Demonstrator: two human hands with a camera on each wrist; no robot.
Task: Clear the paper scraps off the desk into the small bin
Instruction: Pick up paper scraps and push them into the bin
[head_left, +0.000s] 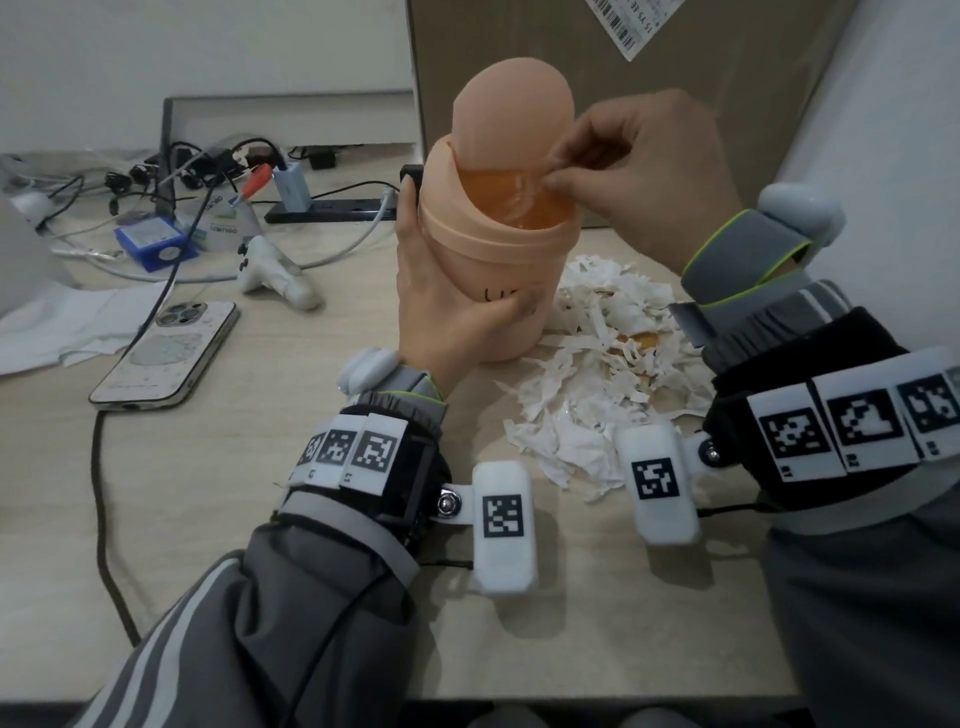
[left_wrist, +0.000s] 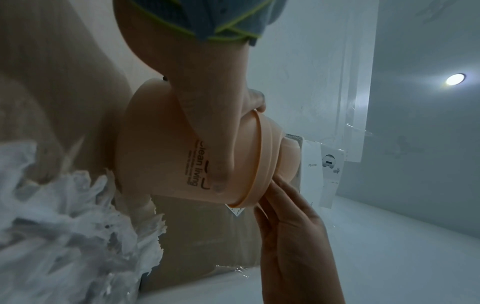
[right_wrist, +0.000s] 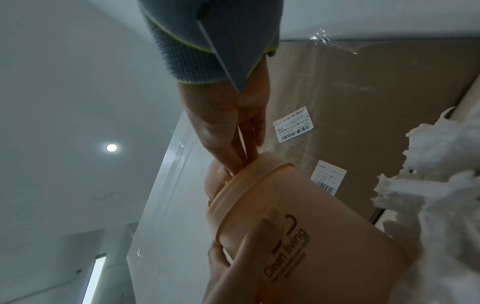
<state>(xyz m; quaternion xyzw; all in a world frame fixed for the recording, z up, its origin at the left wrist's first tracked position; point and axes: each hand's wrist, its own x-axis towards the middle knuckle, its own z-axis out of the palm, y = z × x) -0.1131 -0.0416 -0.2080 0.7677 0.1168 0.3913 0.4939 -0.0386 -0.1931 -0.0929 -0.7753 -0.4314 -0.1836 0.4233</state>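
Note:
A small peach bin (head_left: 519, 249) stands upright on the desk, its swing lid (head_left: 511, 114) tipped up and the mouth showing orange inside. My left hand (head_left: 441, 312) grips the bin's body from the left, thumb across the front. My right hand (head_left: 553, 171) is at the mouth, thumb and forefinger tips close together by the lid's lower edge; what lies between them is too small to tell. A heap of torn white paper scraps (head_left: 587, 395) lies right of the bin. The right wrist view shows my fingers (right_wrist: 233, 148) reaching into the bin (right_wrist: 298, 216).
A large cardboard box (head_left: 649, 78) stands right behind the bin. Left of it lie a phone (head_left: 166, 353) on a cable, a white controller (head_left: 275, 275), a blue box (head_left: 153, 241) and tangled cables (head_left: 208, 171). The desk's front edge runs under my forearms.

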